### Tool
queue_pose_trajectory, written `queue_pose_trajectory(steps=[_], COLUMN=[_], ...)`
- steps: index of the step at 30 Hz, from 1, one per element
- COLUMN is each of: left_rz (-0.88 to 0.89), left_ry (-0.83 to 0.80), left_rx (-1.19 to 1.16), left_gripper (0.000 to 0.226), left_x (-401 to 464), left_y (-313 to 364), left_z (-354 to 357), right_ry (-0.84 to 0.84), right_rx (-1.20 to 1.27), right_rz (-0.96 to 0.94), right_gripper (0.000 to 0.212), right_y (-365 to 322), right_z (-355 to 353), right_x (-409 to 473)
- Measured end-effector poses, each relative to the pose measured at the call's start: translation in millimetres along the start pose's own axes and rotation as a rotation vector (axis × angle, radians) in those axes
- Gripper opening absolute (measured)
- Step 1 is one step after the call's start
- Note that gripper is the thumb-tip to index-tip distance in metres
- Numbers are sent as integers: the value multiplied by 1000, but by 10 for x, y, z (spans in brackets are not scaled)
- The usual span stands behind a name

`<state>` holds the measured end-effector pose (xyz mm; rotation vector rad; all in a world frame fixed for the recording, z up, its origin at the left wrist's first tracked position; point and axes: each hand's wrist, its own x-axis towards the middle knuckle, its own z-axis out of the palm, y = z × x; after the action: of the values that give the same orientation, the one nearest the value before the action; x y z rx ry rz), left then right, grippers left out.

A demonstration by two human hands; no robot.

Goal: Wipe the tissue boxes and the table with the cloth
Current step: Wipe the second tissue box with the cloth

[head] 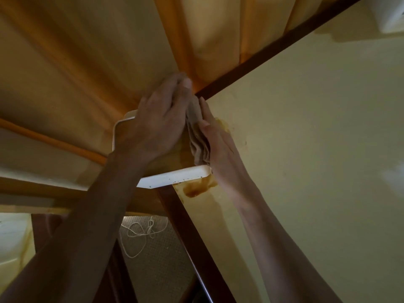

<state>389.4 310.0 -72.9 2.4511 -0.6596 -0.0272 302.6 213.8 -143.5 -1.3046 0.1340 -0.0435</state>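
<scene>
I see my left hand (157,127) spread flat over the top of the tissue box (175,177), fingers straight and together, fingertips reaching past the box's far end toward the yellow curtain (91,62). My right hand (215,141) lies against the box's right side, fingers extended and pressing the folded cloth (200,147) between palm and box; I see no curl in those fingers, so the cloth is pressed there, not pinched. The cloth's pleats show in the gap between my two hands.

I can read no brand or writing on the box; its pale near edge carries only dark specks.

The box sits at the table's (306,149) left edge, above a brownish stain (196,189) on the tabletop just beside the box's near corner. Both forearms reach up from below the box, converging on it, the left darker in shadow. A loose string (140,232) lies on the floor below the box.
</scene>
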Motion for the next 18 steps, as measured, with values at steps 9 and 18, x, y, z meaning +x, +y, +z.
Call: queue_pose_trajectory(steps=[9, 18], left_rz=[-49, -36], left_ry=[-123, -135], left_rx=[481, 262], left_gripper=[68, 66], left_x=[-298, -19], left_y=[-263, -202], left_z=[128, 138], right_ry=[24, 4], right_rx=[44, 152], right_rz=[21, -55], right_gripper=[58, 61], right_y=[73, 174], right_z=[68, 166], right_x=[-55, -531])
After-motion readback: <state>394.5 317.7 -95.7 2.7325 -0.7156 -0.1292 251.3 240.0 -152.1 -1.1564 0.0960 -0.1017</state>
